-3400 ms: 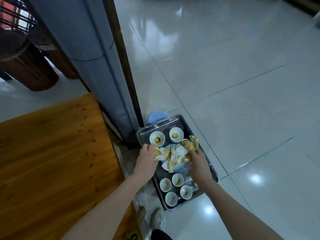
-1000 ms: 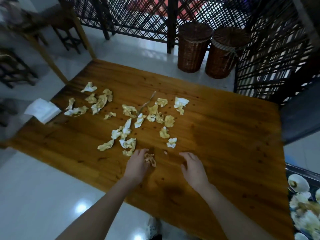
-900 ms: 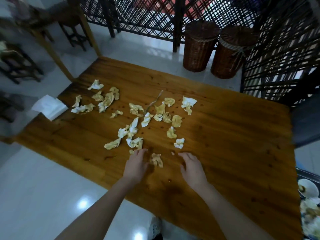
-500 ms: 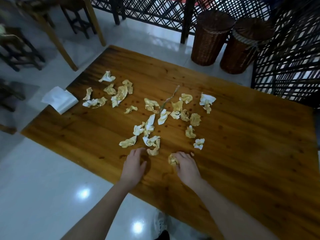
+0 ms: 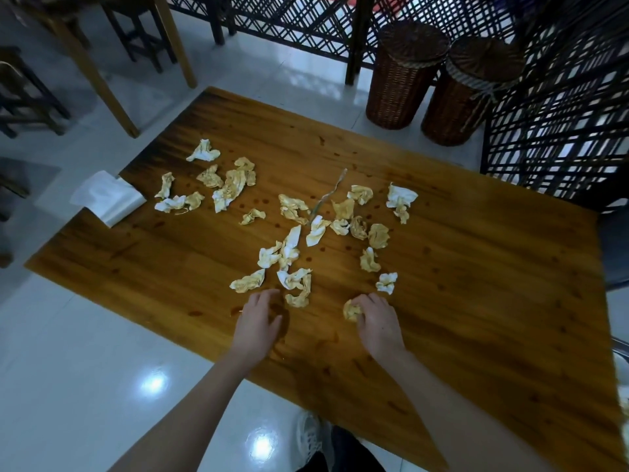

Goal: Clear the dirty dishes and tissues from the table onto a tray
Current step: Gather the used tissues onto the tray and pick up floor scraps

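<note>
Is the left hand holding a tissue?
No, the left hand is empty, fingers loosely curled over the table; only the right hand grips a crumpled tissue.

Crumpled tissues (image 5: 289, 247) lie scattered on the table (image 5: 476, 301) from its middle out toward ten o'clock, and a paper packet (image 5: 105, 197) overhangs its edge at nine o'clock. At six o'clock, the left hand (image 5: 255, 325) is just beside one tissue and the right hand (image 5: 377, 321) curls round a tissue wad (image 5: 350, 310). Two baskets (image 5: 401, 73) stand on the floor behind the table at one o'clock.
</note>
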Tool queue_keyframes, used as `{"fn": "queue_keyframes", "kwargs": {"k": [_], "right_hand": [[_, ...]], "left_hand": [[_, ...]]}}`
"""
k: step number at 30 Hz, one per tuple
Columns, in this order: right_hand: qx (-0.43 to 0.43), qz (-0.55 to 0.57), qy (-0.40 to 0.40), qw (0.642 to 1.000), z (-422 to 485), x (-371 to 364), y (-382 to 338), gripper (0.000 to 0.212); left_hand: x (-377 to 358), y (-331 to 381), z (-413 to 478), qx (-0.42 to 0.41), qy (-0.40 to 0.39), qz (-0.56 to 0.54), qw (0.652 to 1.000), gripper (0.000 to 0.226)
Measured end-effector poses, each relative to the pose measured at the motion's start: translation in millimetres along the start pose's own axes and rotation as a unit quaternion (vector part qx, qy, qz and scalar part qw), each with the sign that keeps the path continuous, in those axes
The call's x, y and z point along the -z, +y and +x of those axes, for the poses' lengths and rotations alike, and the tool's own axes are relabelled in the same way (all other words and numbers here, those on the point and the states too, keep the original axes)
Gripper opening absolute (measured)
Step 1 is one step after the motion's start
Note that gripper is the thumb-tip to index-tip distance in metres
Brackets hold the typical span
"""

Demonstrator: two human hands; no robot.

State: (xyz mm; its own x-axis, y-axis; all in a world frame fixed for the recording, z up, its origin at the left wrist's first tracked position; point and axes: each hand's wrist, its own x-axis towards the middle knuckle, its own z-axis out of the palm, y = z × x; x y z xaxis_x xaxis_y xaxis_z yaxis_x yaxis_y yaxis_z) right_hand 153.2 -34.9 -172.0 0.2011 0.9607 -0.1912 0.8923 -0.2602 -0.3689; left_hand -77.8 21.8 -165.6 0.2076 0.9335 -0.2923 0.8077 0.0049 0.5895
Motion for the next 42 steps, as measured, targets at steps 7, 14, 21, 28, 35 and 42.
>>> {"fn": "queue_keyframes", "kwargs": {"k": [7,14,21,28,35,42], "right_hand": [[-0.052,0.003,0.011,0.999,11.3,12.4,24.4,0.038],[-0.048,0.027,-0.016,0.998,19.0,4.4,27.1,0.036],[-0.018,0.056,-0.020,0.998,21.9,4.1,33.1,0.037],[0.008,0.087,-0.027,0.996,26.1,2.0,38.0,0.036],[0.018,0.088,-0.057,0.994,25.9,3.4,46.0,0.042],[0.030,0.096,-0.071,0.992,27.4,7.4,50.8,0.046]], "left_hand": [[-5.4,11.5,2.7,-0.007,0.001,-0.008,1.000,0.054],[-6.0,8.9,-1.1,0.009,0.026,-0.004,1.000,0.054],[-12.9,13.3,-4.8,0.029,0.030,0.002,0.999,0.053],[-15.0,21.8,-7.9,0.029,0.034,0.015,0.999,0.052],[-19.1,36.9,-9.3,0.030,0.025,0.025,0.999,0.053],[-14.3,53.5,-6.6,0.021,0.050,0.037,0.998,0.053]]}}
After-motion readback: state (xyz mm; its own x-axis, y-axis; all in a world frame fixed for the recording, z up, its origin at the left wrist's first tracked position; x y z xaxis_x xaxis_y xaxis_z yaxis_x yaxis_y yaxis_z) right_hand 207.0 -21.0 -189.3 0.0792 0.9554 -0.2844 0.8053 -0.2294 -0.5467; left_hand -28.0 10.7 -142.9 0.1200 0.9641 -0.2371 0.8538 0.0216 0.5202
